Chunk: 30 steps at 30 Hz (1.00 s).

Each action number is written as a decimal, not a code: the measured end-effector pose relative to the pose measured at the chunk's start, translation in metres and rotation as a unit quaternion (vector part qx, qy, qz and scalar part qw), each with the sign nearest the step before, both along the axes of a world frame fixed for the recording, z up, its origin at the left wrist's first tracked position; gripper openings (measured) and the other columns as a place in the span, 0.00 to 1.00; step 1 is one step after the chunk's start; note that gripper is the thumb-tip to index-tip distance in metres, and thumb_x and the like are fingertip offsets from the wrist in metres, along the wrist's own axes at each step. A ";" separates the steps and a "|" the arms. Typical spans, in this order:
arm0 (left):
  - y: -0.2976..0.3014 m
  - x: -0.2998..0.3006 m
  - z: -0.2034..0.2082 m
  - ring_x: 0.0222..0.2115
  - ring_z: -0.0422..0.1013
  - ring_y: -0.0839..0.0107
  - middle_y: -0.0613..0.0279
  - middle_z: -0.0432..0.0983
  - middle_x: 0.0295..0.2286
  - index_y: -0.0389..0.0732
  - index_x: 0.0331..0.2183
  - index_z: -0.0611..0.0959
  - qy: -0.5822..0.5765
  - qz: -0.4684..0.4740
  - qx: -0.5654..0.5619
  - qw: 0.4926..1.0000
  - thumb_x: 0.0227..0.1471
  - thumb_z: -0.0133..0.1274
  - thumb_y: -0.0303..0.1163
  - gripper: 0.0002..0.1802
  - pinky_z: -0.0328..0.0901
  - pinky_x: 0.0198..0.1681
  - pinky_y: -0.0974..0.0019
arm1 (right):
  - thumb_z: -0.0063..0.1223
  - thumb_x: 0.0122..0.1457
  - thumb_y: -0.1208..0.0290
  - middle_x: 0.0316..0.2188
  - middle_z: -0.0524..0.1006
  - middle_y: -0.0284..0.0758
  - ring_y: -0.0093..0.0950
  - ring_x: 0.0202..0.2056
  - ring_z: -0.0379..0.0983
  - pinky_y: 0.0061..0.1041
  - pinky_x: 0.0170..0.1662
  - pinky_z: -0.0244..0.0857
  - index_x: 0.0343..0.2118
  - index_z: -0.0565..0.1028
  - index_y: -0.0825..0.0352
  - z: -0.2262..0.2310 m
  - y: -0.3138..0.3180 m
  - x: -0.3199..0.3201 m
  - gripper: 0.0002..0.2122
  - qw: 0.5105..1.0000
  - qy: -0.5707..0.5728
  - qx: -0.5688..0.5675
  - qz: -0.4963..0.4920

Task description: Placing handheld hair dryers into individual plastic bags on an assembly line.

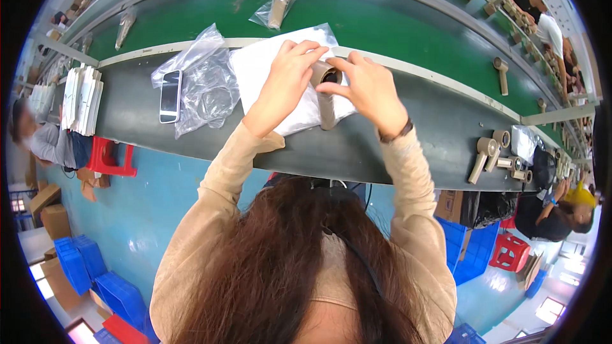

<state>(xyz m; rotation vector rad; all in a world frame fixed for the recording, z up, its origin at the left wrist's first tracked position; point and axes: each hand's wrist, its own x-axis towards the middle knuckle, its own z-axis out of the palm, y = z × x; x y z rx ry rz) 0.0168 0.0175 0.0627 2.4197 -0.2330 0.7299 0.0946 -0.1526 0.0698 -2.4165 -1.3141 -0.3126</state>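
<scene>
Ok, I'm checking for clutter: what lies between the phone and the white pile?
Clear, crumpled plastic lies between the phone and the white pile, in the head view.

On the bench [319, 158], phone [170, 97] lies left, bag [215, 94] between phone and sheets [250, 67], fan [326, 109] over the sheets, further fans [486, 148] right. Belt [401, 41] runs behind. Stack [83, 100], apparently papers, sits left of the phone.

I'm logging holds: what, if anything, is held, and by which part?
The fan, by its round head, seemingly in the grip of the right hand; whether the left hand holds it too can't be told.
</scene>
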 end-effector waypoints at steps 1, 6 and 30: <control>0.004 0.006 -0.006 0.38 0.65 0.54 0.53 0.72 0.41 0.34 0.43 0.78 -0.003 0.005 0.002 1.000 0.38 0.48 0.13 0.25 0.64 0.44 0.58 | 0.55 0.50 0.45 0.27 0.73 0.36 0.37 0.29 0.73 0.33 0.31 0.66 0.40 0.77 0.57 0.000 0.003 0.012 0.22 1.000 -0.003 0.002 0.005; 0.031 0.033 -0.035 0.37 0.67 0.52 0.52 0.72 0.38 0.35 0.40 0.77 -0.038 0.045 -0.021 0.998 0.37 0.51 0.15 0.22 0.64 0.43 0.58 | 0.54 0.54 0.54 0.24 0.75 0.40 0.40 0.29 0.73 0.36 0.31 0.65 0.34 0.78 0.61 0.000 0.011 0.063 0.15 0.986 0.052 -0.066 0.142; 0.024 0.022 -0.046 0.30 0.75 0.64 0.54 0.78 0.27 0.33 0.37 0.80 0.043 -0.029 -0.331 0.942 0.40 0.49 0.18 0.17 0.69 0.35 0.65 | 0.56 0.51 0.79 0.25 0.68 0.31 0.22 0.29 0.62 0.20 0.32 0.55 0.25 0.73 0.71 -0.030 0.011 0.039 0.03 0.900 0.334 0.224 0.169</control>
